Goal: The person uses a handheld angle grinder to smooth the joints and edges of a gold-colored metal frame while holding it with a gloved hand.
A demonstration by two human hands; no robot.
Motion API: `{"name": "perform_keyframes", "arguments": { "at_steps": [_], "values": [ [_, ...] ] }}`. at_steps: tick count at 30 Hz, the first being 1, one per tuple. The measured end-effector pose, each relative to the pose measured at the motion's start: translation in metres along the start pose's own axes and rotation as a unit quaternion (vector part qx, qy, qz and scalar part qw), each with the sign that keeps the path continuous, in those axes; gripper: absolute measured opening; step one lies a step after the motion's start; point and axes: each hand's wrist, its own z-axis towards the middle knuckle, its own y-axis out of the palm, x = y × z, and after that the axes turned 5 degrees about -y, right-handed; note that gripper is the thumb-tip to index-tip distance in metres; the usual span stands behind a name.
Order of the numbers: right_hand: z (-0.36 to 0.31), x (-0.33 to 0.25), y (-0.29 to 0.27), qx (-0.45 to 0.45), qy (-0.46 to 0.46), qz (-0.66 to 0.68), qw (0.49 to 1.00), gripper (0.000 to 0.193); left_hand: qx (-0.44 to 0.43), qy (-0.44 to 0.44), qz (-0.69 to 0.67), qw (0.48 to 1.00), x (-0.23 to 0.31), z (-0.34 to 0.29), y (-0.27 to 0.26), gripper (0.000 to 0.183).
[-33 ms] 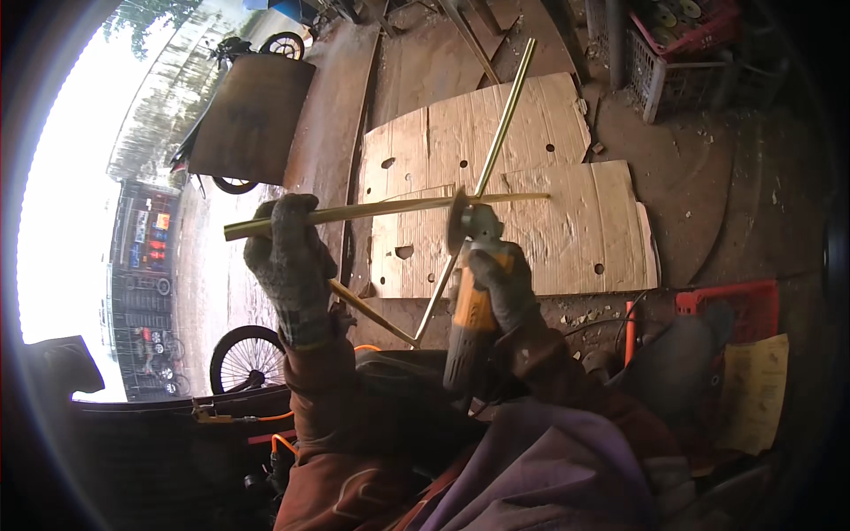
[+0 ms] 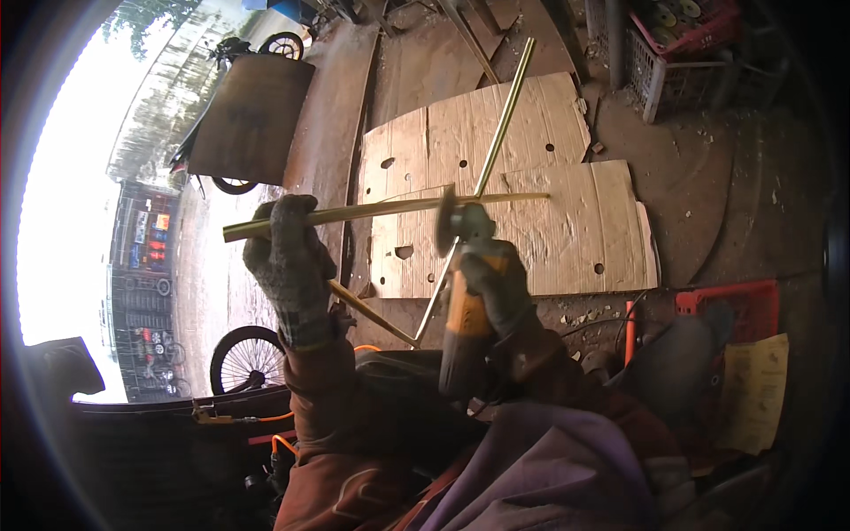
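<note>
My left hand (image 2: pixel 288 257), in a grey knit glove, is closed around a gold-coloured metal tube (image 2: pixel 372 210) near its left end. The tube reaches rightward over the cardboard. My right hand (image 2: pixel 505 288), also gloved, grips a yellow and black angle grinder (image 2: pixel 469 310). Its disc (image 2: pixel 445 221) stands on edge at the tube's middle; whether it touches the metal I cannot tell. A second gold tube (image 2: pixel 506 115) runs slantwise beneath, and a further gold piece (image 2: pixel 372 311) meets its near end below my left hand.
Flattened cardboard (image 2: pixel 567 226) covers the floor ahead. Crates (image 2: pixel 668 80) stand at the far right, with discs in the upper one. A red crate (image 2: pixel 753 305) is at right. To the left are a spoked wheel (image 2: pixel 248 363) and a motorbike behind a brown panel (image 2: pixel 252 119).
The grinder and my right hand have shifted slightly left along the tube. My left hand and the tube are nearly where they were.
</note>
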Motion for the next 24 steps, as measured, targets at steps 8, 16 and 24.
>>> {"name": "perform_keyframes", "arguments": {
  "at_steps": [8,16,24],
  "values": [
    [0.008,0.010,-0.023,-0.032,0.027,-0.062,0.997,0.036,-0.002,0.061,-0.059,0.996,-0.011,0.013,0.006,0.031],
    [-0.019,-0.031,0.040,-0.077,0.019,-0.005,0.997,0.029,0.008,0.118,-0.060,0.991,-0.005,0.004,0.007,0.052],
    [-0.024,-0.045,-0.029,0.009,0.003,-0.203,0.979,0.048,-0.113,0.354,-0.099,0.923,-0.017,0.053,0.041,0.053]
  ]
}}
